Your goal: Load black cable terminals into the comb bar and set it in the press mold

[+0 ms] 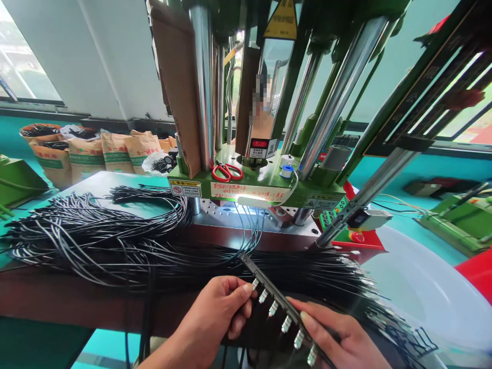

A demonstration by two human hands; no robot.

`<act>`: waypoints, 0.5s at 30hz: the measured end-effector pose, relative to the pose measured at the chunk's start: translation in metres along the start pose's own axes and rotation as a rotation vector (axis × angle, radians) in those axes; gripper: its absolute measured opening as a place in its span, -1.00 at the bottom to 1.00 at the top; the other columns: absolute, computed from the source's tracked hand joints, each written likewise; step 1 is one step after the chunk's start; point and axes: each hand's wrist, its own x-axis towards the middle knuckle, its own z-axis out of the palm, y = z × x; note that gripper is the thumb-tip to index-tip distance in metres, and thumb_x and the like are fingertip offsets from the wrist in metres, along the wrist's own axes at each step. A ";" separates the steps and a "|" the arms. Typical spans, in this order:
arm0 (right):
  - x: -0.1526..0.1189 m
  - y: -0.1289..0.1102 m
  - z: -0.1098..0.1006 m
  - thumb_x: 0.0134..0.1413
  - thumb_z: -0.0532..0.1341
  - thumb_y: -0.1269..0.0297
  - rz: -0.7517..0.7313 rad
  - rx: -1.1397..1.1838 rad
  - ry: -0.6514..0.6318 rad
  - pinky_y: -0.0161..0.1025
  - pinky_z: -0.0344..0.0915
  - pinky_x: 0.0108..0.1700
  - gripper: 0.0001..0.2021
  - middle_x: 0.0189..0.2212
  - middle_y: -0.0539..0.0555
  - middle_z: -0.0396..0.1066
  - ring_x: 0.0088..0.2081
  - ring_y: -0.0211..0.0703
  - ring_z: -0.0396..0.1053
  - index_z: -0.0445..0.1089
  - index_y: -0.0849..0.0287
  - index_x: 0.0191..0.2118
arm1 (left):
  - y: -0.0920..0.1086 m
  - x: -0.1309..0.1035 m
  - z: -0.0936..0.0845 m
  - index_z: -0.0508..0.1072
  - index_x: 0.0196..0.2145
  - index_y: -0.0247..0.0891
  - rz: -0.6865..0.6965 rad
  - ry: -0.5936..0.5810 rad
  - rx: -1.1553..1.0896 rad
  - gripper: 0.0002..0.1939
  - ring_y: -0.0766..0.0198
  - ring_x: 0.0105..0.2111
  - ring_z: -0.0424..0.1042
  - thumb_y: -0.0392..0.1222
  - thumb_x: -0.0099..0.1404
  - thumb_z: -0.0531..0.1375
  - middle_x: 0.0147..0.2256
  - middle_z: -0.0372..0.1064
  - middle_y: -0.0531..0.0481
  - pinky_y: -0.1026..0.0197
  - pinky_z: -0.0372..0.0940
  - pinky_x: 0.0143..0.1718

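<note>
My right hand (338, 333) is closed around the near part of a long dark bar (265, 281), thumb on top. The bar slants from the middle of the view down to the lower right. Several small silvery metal connectors (273, 308) stick out in a row along its left side. At the far end of the row, my left hand (219, 312) pinches one connector between thumb and forefinger. A long bundle of black cables (207, 264) lies just beyond both hands, with its metal-tipped ends fanning out at the right.
Ahead stands a green press (265, 179) with steel columns. Red-handled scissors (226, 172) and a white-and-blue spool (286, 170) sit on its ledge. Thin cables (249, 230) hang from its lit opening. More black cables (77, 230) are piled left; a white basin (418, 277) is right.
</note>
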 end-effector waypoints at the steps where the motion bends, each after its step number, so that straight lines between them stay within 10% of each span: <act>1: 0.000 -0.001 0.000 0.03 0.17 -0.15 -0.031 -0.024 0.005 -0.43 0.11 -0.73 -0.50 -0.41 0.07 0.46 -0.70 -0.39 0.16 0.48 0.05 -0.01 | 0.000 0.001 0.000 0.33 -0.46 -0.30 -0.002 0.001 -0.005 -0.66 0.56 -0.76 0.00 0.06 0.10 0.24 -0.61 0.22 0.15 0.42 -0.16 -0.75; 9: 0.010 -0.001 -0.007 -0.10 0.30 -0.10 -0.123 -0.028 -0.120 -0.32 0.36 -0.37 -0.50 -0.42 0.06 0.47 -0.39 -0.14 0.40 0.51 0.12 -0.08 | 0.000 -0.001 -0.006 0.35 -0.45 -0.29 0.027 0.001 0.134 -0.68 0.49 -0.74 0.15 0.06 0.17 0.17 -0.59 0.29 0.11 0.41 0.04 -0.72; 15: 0.021 -0.023 -0.024 0.01 0.29 0.05 -0.088 -0.241 -0.363 -0.33 0.26 -0.33 -0.64 -0.39 0.05 0.50 -0.34 -0.14 0.40 0.51 0.19 -0.13 | 0.059 -0.035 -0.038 0.36 -0.51 -0.30 0.151 0.153 0.523 -0.63 0.39 -0.64 0.29 0.09 0.21 0.13 -0.58 0.33 0.06 0.35 0.17 -0.62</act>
